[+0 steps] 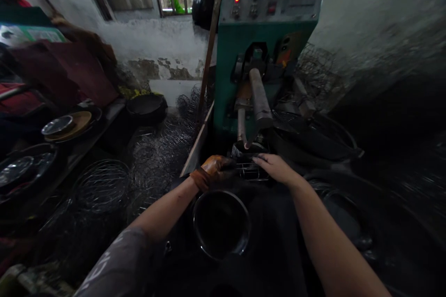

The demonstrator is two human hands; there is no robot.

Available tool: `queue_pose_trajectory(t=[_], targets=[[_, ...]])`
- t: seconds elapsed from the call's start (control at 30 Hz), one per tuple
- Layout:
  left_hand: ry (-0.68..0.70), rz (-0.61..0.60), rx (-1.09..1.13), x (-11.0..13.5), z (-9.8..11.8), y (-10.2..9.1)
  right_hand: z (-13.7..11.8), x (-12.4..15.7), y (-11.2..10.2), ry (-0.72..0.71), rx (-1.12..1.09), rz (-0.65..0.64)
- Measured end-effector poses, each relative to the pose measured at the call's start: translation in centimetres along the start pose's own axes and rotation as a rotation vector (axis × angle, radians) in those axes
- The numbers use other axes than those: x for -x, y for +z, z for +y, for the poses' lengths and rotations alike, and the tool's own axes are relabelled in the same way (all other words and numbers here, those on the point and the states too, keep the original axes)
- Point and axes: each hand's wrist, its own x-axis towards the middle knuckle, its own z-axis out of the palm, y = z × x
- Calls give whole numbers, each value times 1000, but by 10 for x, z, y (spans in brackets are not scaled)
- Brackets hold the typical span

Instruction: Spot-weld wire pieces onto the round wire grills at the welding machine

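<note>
Wire rack (250,171) sits between my two hands, below the rods of the green machine (226,55) ahead of them. My bare right hand (275,167) pinches its right side; my gloved left hand (216,167) curls at its left, fingertips too dark to tell its grip. Machine markings are too faint to read, and white lettering on my left sleeve (116,253), behind that hand, is illegible.
</note>
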Motion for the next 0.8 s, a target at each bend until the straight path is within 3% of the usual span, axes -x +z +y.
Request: queue_pose_trajectory(t=[0.2,0.33,0.43,0.5,0.63,0.8], targets=[[0,36,-23,-17,1,-6,10,-2,1,35,-25,208],[12,52,-35,-26,5,-15,18,10,3,105,-127,515],[23,40,-48,-34,4,-21,22,27,17,211,-190,732],[30,39,-58,-40,1,-23,23,39,34,254,-189,757],[22,48,-52,-49,-4,-26,22,54,66,310,-180,666],[-25,50,63,-58,-11,-26,21,54,78,350,-128,617]])
